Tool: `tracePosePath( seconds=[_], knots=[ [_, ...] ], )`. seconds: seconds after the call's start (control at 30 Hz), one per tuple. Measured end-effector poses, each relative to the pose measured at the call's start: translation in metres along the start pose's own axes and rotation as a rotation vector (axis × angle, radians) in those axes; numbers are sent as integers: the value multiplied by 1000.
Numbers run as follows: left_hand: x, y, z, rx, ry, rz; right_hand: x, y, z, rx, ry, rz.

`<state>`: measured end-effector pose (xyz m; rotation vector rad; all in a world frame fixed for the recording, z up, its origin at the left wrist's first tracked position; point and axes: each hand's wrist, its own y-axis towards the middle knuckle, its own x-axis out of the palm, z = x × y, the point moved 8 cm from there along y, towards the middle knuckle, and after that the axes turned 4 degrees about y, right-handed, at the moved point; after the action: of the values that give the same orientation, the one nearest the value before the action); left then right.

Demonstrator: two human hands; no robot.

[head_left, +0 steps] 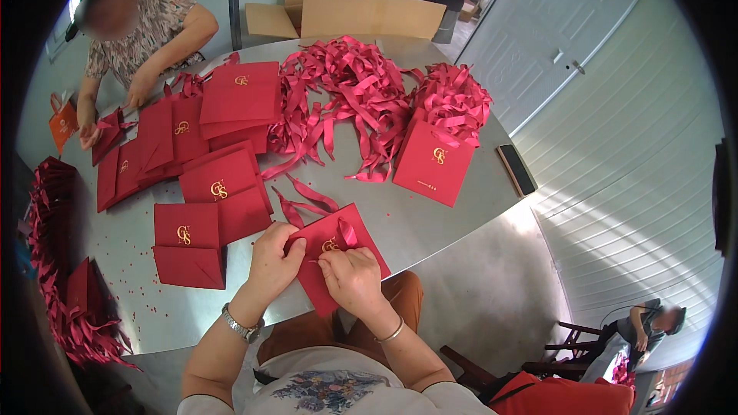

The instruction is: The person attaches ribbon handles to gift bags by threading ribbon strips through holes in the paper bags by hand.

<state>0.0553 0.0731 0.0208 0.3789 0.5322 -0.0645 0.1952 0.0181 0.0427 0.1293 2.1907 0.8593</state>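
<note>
I fear the flat red paper bag (327, 233), pinched by left grip (273, 263), may crease if right grip (355, 283) above, fingers together, presses hard.

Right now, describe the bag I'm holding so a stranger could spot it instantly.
Find the near edge of the grey table. Gripped by your left hand, under your right hand, is a red ribbon-handled paper gift bag. Only this bag is in the hand wearing a silver wristwatch.

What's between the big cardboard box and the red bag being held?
A big pile of red ribbons, then some grey tabletop before the red bag. The head view shows it.
</note>
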Motion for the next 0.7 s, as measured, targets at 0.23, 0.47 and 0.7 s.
tracePosePath(
  seconds=[0.23, 0.47, 0.7],
  knots=[
    [1, 0, -2, 5, -5, -7, 0, 0, 0, 0, -6, -3],
    [0, 0, -1, 4, 2, -1, 1, 0, 0, -7, -2, 2],
    [0, 0, 0, 6, -5, -3, 1, 0, 0, -3, -5, -4]
  ],
)
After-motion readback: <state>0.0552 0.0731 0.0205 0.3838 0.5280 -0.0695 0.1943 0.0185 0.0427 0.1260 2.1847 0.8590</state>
